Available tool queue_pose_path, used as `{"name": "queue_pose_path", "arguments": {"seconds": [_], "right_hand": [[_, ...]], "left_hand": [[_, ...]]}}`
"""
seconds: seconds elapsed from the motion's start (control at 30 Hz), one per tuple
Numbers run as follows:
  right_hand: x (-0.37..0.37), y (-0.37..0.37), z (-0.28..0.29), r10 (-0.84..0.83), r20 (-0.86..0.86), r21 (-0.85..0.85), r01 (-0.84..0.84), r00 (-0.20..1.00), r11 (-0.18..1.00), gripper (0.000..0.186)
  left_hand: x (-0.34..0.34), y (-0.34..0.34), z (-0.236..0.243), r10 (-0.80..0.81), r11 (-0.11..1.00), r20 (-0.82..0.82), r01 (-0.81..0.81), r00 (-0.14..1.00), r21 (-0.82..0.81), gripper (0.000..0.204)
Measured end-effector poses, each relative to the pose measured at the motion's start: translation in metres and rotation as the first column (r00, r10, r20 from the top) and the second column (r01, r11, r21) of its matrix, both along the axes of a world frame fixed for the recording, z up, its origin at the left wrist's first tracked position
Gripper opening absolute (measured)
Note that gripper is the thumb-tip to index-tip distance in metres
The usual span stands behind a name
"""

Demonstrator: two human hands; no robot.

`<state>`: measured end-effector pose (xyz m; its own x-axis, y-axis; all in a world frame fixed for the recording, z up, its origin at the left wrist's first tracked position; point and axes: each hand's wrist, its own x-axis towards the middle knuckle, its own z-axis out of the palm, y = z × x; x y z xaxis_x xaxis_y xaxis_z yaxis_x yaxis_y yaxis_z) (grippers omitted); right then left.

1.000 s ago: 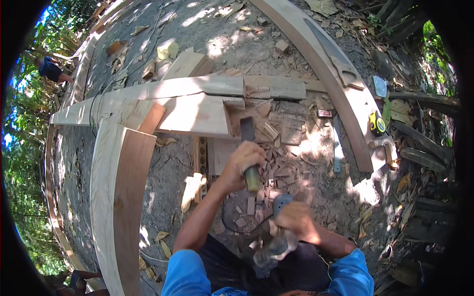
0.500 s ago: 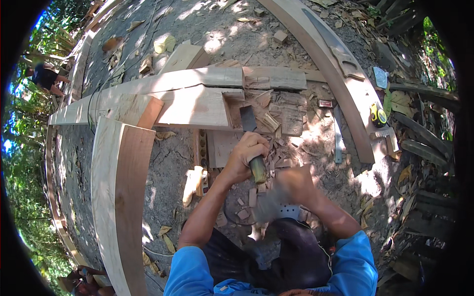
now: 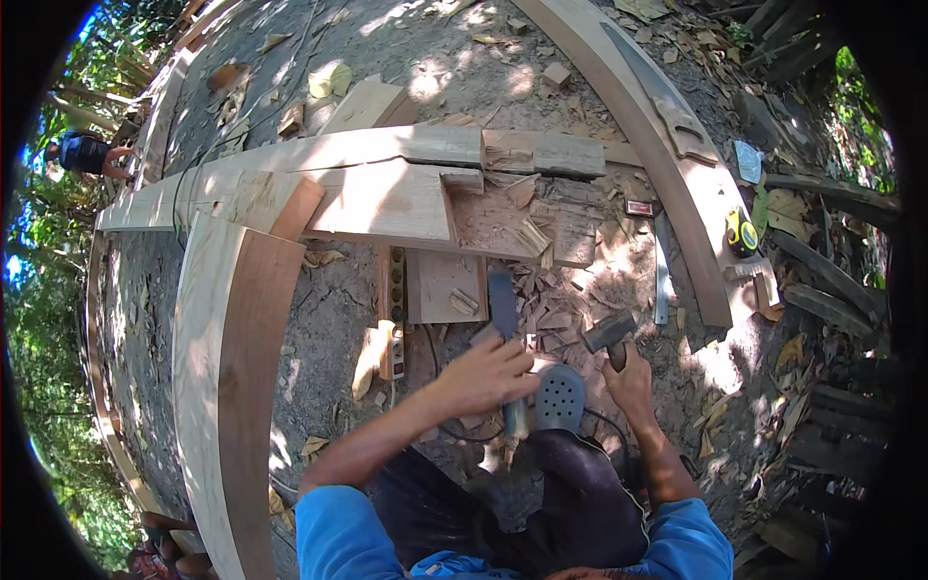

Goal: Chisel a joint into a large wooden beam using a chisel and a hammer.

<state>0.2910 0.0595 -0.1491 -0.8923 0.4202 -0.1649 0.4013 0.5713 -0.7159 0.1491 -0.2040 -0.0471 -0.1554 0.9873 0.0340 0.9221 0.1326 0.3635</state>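
My left hand [image 3: 488,377] has its fingers apart over the chisel [image 3: 502,304], whose blurred blade and handle point toward the notched beam [image 3: 377,203]; the hand seems to have released it. My right hand [image 3: 630,382] grips a hammer [image 3: 607,335], its head raised at the right of my knee. Wood chips [image 3: 551,314] lie below the beam's cut, beside a short board [image 3: 435,285]. A power strip [image 3: 394,309] stands left of that board. My grey perforated clog [image 3: 559,391] shows between my hands.
A long board [image 3: 246,387] lies along my left, another [image 3: 657,145] along the right, bearing a handsaw [image 3: 681,130] and yellow tape measure [image 3: 741,232]. A metal rule [image 3: 661,280] and small red box [image 3: 638,208] lie nearby. A person [image 3: 87,153] bends at far left; another shows lower left.
The chisel has moved down from the beam's cut. My left hand has lowered and loosened its fingers. My right hand with the hammer has swung up and rightward from my lap.
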Motion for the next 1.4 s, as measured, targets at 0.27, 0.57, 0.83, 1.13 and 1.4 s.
{"name": "queue_pose_path", "arguments": {"seconds": [0.27,0.57,0.83,1.13,1.4], "right_hand": [[-0.002,0.019,-0.038,0.126,0.524,0.189,-0.259,0.843,0.947,0.040],[-0.250,-0.075,0.132,0.562,-0.134,0.679,-0.338,0.816,0.652,0.033],[-0.226,-0.091,0.072,0.662,0.031,0.640,-0.524,0.748,0.562,0.042],[-0.201,-0.141,0.133,0.660,0.399,-0.018,-0.714,0.636,0.699,0.041],[-0.203,-0.118,0.105,0.814,0.293,0.123,-0.864,0.502,0.488,0.036]], "left_hand": [[0.087,-0.057,-0.042,0.284,0.957,0.430,-0.278,0.857,-0.077,0.026],[0.105,-0.048,-0.040,0.247,0.963,0.555,-0.266,0.794,-0.048,0.044],[0.117,-0.068,-0.024,0.303,0.945,0.606,-0.312,0.735,-0.093,0.040],[0.114,-0.071,-0.022,0.322,0.943,0.589,-0.305,0.741,-0.132,0.042],[0.109,-0.069,-0.029,0.342,0.940,0.581,-0.269,0.739,-0.211,0.045]]}}
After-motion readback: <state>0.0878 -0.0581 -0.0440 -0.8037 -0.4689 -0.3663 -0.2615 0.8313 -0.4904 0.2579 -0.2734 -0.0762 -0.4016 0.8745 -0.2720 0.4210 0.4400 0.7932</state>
